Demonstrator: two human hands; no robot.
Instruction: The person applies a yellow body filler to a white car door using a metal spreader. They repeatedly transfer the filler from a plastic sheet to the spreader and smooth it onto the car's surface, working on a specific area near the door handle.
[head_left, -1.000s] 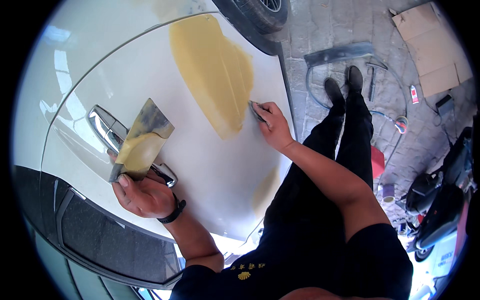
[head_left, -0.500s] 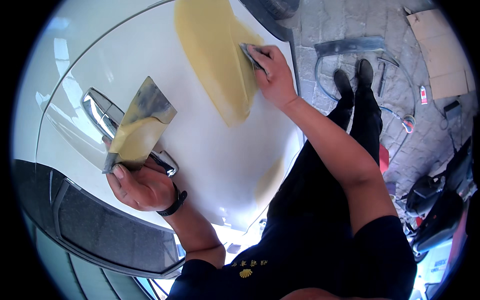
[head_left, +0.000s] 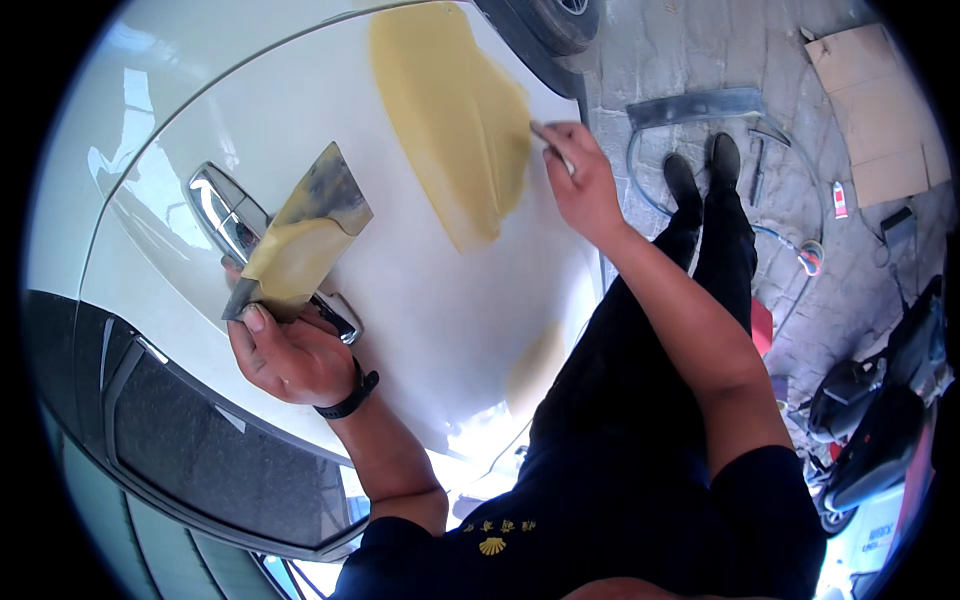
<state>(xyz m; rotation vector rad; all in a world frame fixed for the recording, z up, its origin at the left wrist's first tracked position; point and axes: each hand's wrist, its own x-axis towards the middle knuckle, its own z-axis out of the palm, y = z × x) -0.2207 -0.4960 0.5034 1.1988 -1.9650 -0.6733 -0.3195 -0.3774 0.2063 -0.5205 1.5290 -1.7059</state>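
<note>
A white car door (head_left: 420, 300) fills the left and middle of the view, with a large patch of yellow body filler (head_left: 450, 110) spread on its upper part. My right hand (head_left: 585, 185) grips a small putty spreader (head_left: 552, 148) whose blade touches the right edge of the filler patch. My left hand (head_left: 285, 350), with a black wristband, holds a flat metal mixing board (head_left: 300, 235) loaded with yellow filler. The board hangs just in front of the chrome door handle (head_left: 225, 215).
A dark car window (head_left: 200, 450) lies at the lower left and a tyre (head_left: 555, 20) at the top. On the paved ground to the right lie a grey trim strip (head_left: 695, 105), cardboard (head_left: 865, 95), a hose (head_left: 790, 240) and a parked scooter (head_left: 880, 420).
My right hand moved up across the filler patch, then came back down to its right edge. My left hand with the board stayed by the door handle.
</note>
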